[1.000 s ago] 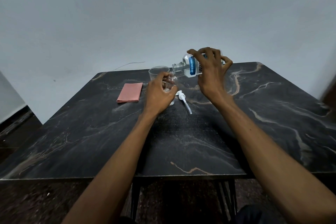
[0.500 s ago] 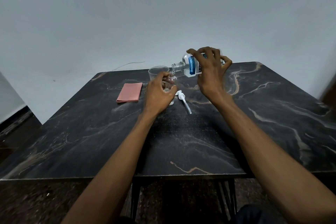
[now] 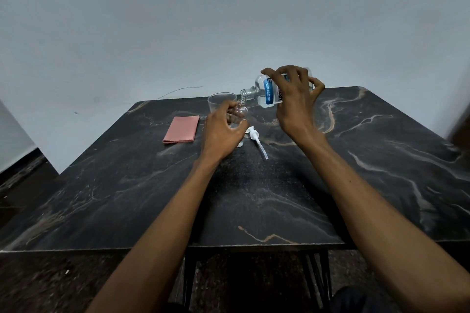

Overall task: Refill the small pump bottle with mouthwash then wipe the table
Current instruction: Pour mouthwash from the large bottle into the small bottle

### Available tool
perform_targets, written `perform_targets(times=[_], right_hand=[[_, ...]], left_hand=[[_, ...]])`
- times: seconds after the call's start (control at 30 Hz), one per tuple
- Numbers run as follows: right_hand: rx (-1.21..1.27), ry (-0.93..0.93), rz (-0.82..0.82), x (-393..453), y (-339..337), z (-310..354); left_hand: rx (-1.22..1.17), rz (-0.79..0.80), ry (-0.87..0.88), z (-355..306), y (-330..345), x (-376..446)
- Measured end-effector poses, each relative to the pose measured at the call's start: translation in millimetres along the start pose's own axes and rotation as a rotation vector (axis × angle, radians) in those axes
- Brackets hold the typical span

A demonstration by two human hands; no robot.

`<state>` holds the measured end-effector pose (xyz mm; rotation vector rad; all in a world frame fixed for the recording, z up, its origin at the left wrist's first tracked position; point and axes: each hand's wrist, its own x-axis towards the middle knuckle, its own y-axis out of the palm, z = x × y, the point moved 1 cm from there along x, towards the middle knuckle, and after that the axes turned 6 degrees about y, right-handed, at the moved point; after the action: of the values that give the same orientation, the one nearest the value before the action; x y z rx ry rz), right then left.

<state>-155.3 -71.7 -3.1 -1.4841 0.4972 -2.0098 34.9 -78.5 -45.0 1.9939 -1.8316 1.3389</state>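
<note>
My left hand (image 3: 222, 132) grips a small clear pump bottle (image 3: 239, 115) that stands upright on the dark marble table (image 3: 254, 195), its neck uncapped. My right hand (image 3: 295, 104) holds a clear mouthwash bottle (image 3: 264, 93) with a blue label, tipped nearly flat so its open mouth sits just above the small bottle's neck. The white pump head with its long tube (image 3: 256, 141) lies on the table just right of the small bottle. A folded pink cloth (image 3: 181, 129) lies flat to the left.
A clear plastic cup (image 3: 219, 102) stands behind my left hand, close to the small bottle. A plain grey wall rises behind the table, with a thin wire (image 3: 180, 91) along it. The table's front edge runs below my forearms.
The mouthwash bottle stays tilted over the small bottle and both hands hold almost still; my right hand has lifted very slightly.
</note>
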Motion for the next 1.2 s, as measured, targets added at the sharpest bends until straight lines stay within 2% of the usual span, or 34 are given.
perform_targets(times=[1.2], right_hand=[[0.002, 0.013, 0.024, 0.5, -3.3, 2.9]], left_hand=[[0.03, 0.014, -0.024, -10.8, -4.1, -2.3]])
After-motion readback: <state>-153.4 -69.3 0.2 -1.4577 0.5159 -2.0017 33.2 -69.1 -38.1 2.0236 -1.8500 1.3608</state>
